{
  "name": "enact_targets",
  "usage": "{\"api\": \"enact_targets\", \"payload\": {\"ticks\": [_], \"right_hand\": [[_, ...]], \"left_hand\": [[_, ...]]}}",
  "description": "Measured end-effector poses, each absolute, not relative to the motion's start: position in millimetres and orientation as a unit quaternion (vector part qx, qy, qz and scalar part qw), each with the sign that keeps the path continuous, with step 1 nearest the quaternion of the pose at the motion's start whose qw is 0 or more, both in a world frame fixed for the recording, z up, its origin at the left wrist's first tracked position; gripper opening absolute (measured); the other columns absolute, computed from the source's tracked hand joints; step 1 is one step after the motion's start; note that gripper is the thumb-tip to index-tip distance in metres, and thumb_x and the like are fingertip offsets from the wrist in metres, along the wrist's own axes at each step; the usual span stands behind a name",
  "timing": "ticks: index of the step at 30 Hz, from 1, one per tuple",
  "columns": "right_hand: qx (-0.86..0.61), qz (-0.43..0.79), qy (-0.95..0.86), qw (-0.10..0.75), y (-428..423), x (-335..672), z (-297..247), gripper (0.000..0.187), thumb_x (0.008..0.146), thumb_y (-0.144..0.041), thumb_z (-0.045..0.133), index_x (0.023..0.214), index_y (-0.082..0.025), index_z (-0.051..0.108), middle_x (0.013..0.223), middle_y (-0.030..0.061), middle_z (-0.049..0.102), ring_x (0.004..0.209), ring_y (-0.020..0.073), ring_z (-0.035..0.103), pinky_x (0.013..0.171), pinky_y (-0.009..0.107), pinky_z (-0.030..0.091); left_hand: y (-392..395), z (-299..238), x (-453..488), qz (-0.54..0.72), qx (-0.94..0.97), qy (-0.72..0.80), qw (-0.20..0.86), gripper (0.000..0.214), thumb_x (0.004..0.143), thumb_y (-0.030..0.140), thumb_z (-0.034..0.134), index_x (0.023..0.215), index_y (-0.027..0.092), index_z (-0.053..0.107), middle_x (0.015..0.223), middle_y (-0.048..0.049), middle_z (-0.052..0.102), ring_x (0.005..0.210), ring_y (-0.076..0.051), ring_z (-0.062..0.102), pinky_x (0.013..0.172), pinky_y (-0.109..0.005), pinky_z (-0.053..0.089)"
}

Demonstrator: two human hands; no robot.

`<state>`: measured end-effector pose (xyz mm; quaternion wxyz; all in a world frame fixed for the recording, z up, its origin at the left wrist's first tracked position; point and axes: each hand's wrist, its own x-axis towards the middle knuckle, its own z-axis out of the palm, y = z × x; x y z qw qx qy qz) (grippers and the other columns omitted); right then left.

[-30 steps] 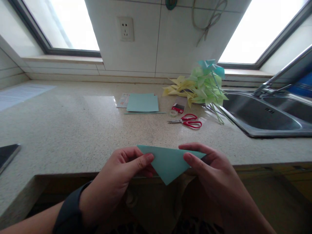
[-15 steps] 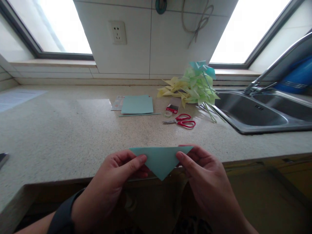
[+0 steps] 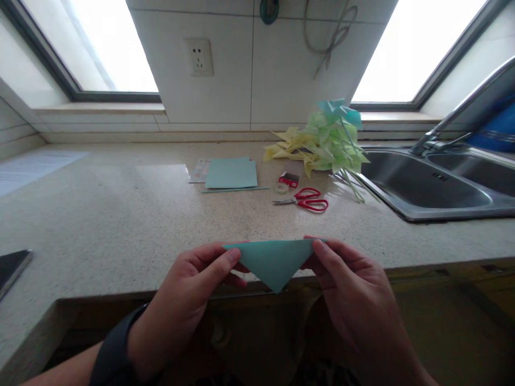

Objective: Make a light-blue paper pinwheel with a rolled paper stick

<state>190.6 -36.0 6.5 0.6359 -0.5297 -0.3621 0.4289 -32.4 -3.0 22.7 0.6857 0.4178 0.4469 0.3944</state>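
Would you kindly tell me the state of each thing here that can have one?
paper triangle, folded, held by both upper corners.
left hand, pinching its left corner.
right hand, pinching its right corner.
scissors, shut, lying flat on the countertop.
teal paper sheets, unfolded, stacked flat.
paper pinwheels, heaped beside the sink.

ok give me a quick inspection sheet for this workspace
surface: speckled stone counter
job's things: teal paper triangle, point down, held above the counter's front edge
clutter: stack of teal sheets, red scissors, tape roll, small red box, heap of paper pinwheels; dark flat object at far left
grippers: left hand pinches the triangle's left corner, right hand its right corner
cables: cord looped on the wall
surroundings: wall socket, two windows, steel sink with tap at right
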Motion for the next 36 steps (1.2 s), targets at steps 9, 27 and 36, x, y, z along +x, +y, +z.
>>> {"api": "enact_targets", "payload": {"ticks": [9,27,36], "right_hand": [[-0.495,0.462,-0.297,0.673,-34.6,190.3,11.0,0.016,0.076,-0.039,0.088,0.086,-0.027,0.083,0.084,0.0036,0.081,0.073,0.0152,0.074,0.065,0.021,0.062],[-0.474,0.477,-0.303,0.676,-35.5,187.2,15.4,0.013,0.079,-0.036,0.086,0.087,-0.026,0.083,0.083,0.0037,0.081,0.073,0.0135,0.073,0.067,0.020,0.060],[-0.500,0.453,-0.343,0.653,-38.6,193.3,8.2,0.017,0.085,-0.039,0.081,0.097,-0.027,0.081,0.096,0.0033,0.080,0.082,0.0157,0.070,0.073,0.026,0.058]], "left_hand": [[-1.8,25.8,-30.8,0.416,0.445,0.439,0.661,0.018,0.086,0.038,0.080,0.087,0.021,0.083,0.077,-0.0023,0.079,0.067,-0.011,0.067,0.066,-0.018,0.052],[-1.9,24.2,-32.6,0.436,0.379,0.466,0.670,0.022,0.075,0.039,0.089,0.088,0.022,0.082,0.077,-0.0007,0.078,0.062,-0.010,0.065,0.058,-0.017,0.053],[1.1,25.4,-32.6,0.447,0.449,0.468,0.616,0.026,0.077,0.037,0.088,0.099,0.024,0.080,0.077,0.0016,0.076,0.059,-0.009,0.065,0.058,-0.016,0.053]]}}
